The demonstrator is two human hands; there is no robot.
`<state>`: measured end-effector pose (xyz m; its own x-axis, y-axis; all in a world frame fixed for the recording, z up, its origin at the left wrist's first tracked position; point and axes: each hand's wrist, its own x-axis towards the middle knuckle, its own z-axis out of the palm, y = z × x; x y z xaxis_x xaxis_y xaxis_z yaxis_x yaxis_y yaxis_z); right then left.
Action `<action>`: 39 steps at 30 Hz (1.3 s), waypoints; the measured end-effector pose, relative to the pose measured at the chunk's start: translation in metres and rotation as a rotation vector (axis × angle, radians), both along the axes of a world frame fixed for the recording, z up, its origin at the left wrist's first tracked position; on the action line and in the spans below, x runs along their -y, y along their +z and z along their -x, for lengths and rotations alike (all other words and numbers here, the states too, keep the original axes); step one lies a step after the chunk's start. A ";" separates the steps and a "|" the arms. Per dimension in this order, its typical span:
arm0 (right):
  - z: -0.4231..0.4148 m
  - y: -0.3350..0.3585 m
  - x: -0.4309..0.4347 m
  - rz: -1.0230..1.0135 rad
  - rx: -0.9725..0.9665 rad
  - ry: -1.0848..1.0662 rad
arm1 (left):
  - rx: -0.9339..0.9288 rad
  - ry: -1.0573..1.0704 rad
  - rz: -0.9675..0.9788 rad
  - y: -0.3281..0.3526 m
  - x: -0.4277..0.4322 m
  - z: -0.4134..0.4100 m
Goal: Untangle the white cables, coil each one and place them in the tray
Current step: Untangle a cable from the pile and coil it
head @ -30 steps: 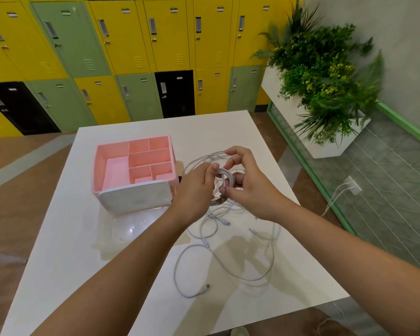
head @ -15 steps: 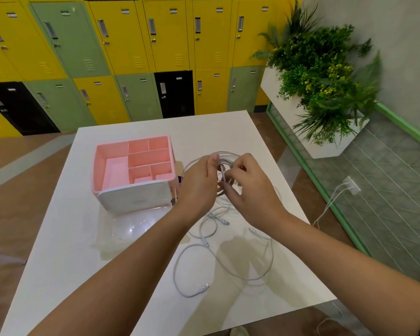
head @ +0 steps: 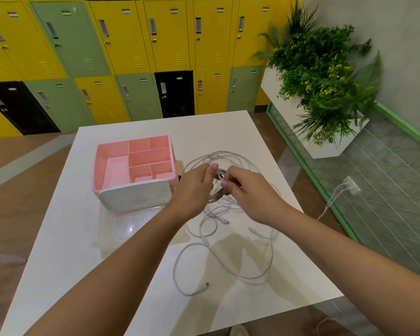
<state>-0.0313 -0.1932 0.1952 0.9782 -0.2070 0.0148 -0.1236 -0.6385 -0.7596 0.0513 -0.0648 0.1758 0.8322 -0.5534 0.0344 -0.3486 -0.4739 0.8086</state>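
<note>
Left grip point(head: 194, 187): fingers curled round a small coil point(head: 216, 191) of white cable, held over the tangle.
Right grip point(head: 250, 192): fingertips pinching a strand at the coil's right side.
White cables point(head: 205, 241): loose loops spread on the bench point(head: 83, 238) beneath and in front of both hands, with plug ends lying free.
Tray point(head: 96, 166): pink with a white front, divided into compartments, just left of the hands.
Behind: yellow, green and black lockers point(head: 136, 44); leafy planter point(head: 325, 76) on the right.

Yellow, green, black lockers point(head: 136, 44) behind, white table point(head: 83, 251), leafy planter point(head: 320, 88) (right) — wall socket point(head: 352, 185) below.
</note>
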 end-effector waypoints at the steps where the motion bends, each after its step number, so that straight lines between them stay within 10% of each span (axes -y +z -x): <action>1: 0.002 0.000 -0.002 0.094 0.044 0.039 | 0.003 0.016 0.004 0.000 0.000 0.000; 16: 0.005 0.003 0.026 -0.347 -0.107 0.168 | 0.084 -0.060 -0.086 0.003 -0.004 -0.004; 24: -0.013 0.009 0.043 0.492 0.326 0.091 | -0.055 -0.169 -0.043 0.008 -0.013 -0.004; 39: -0.005 -0.023 -0.005 -0.198 0.152 -0.177 | -0.157 0.034 0.201 0.003 -0.004 -0.001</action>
<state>-0.0265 -0.1887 0.1724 0.9164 -0.3876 0.1000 -0.0956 -0.4545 -0.8856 0.0525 -0.0608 0.1793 0.8539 -0.5204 0.0098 -0.1980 -0.3073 0.9308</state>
